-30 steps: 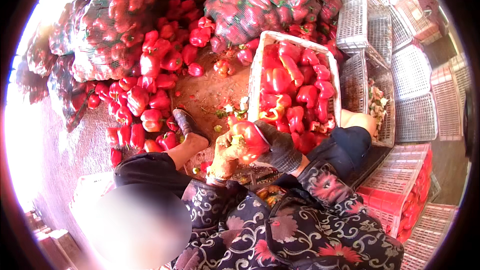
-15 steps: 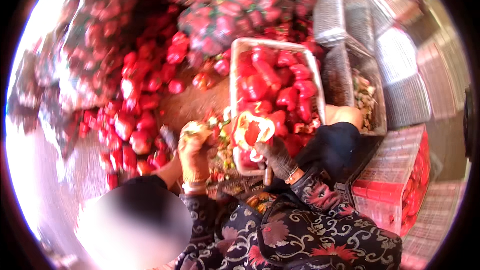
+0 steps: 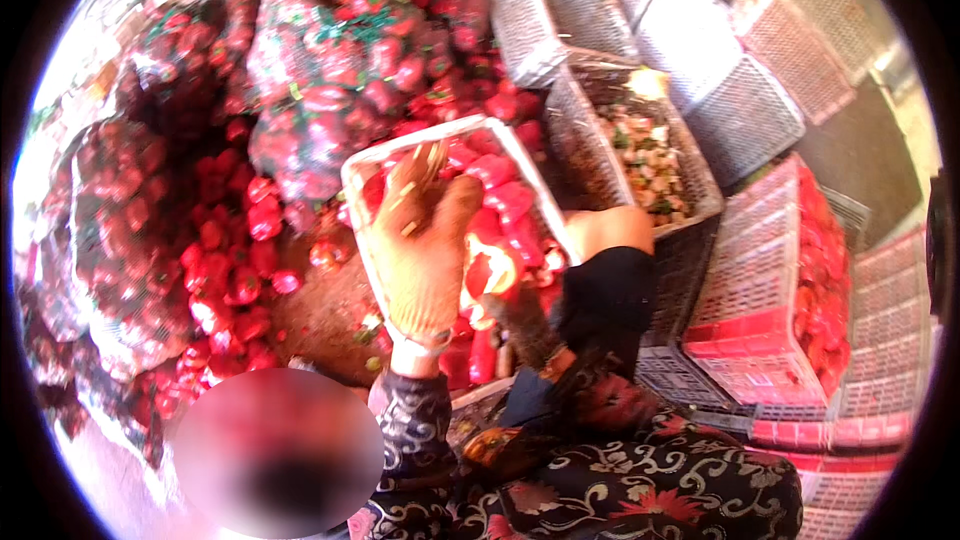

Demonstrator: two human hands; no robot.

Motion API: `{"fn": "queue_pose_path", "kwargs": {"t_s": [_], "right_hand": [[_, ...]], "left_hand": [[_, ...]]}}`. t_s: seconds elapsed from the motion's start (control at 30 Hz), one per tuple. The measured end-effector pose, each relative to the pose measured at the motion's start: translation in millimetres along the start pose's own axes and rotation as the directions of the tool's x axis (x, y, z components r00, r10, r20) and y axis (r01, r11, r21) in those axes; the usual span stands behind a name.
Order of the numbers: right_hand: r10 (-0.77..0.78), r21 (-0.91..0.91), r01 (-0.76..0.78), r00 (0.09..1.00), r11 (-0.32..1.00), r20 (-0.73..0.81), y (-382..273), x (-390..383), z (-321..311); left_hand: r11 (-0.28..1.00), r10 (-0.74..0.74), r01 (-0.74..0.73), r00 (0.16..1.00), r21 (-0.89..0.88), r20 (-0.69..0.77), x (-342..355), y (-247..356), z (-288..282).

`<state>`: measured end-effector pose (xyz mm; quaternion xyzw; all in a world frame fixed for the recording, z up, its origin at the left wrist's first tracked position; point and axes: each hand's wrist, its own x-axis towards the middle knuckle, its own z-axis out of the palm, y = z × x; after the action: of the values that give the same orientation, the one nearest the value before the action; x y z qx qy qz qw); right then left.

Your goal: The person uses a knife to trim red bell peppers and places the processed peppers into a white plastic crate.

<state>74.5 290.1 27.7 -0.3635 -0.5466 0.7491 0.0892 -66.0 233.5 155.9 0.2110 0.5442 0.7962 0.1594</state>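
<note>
My left hand (image 3: 425,250), in a yellow-orange work glove, reaches over a white-rimmed crate (image 3: 352,172) of red peppers (image 3: 512,202). Its fingers are spread and nothing is gripped in them. To its right, my right hand (image 3: 525,325), in a dark glove, closes on a red bell pepper (image 3: 490,270), cut open with its pale inside facing up. A short handle (image 3: 502,358) shows below that hand; its blade, if any, is hidden. A blurred pale yellow piece (image 3: 648,83), perhaps a pepper core, appears at the far edge of a crate of cores (image 3: 640,155).
Mesh sacks of red peppers (image 3: 335,60) stand behind and left (image 3: 125,240). Loose peppers (image 3: 225,270) lie on the floor. Empty plastic crates (image 3: 740,105) and a pepper-filled crate (image 3: 745,300) stand right. A blurred round shape (image 3: 280,455) covers the lower left.
My left hand has moved forward and opened, releasing the pale core it held. The pale piece now shows by the core crate. The view has shifted right; my right hand still holds the pepper.
</note>
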Motion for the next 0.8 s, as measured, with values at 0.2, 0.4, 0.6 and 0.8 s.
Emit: {"fn": "queue_pose_path", "kwargs": {"t_s": [0.2, 0.4, 0.6, 0.8], "right_hand": [[-0.698, -0.581, 0.806, 0.482, 0.117, 0.529, -37, -5, 9], [-0.472, -0.465, 0.795, 0.261, -0.391, 0.842, -40, -8, 14], [-0.393, -0.243, 0.397, 0.917, 0.885, 0.066, -19, -24, 20], [-0.021, 0.081, 0.026, 0.998, 0.996, -0.059, 6, -30, 19]], "left_hand": [[0.807, -0.562, 0.54, 0.827, -0.238, -0.029, -102, -44, -123], [0.676, -0.443, 0.36, 0.896, -0.643, 0.035, -133, -86, -132], [0.597, -0.432, 0.303, 0.902, -0.743, 0.022, -129, -83, -131], [0.3, -0.544, 0.276, 0.836, -0.913, 0.074, -132, -117, -137]]}}
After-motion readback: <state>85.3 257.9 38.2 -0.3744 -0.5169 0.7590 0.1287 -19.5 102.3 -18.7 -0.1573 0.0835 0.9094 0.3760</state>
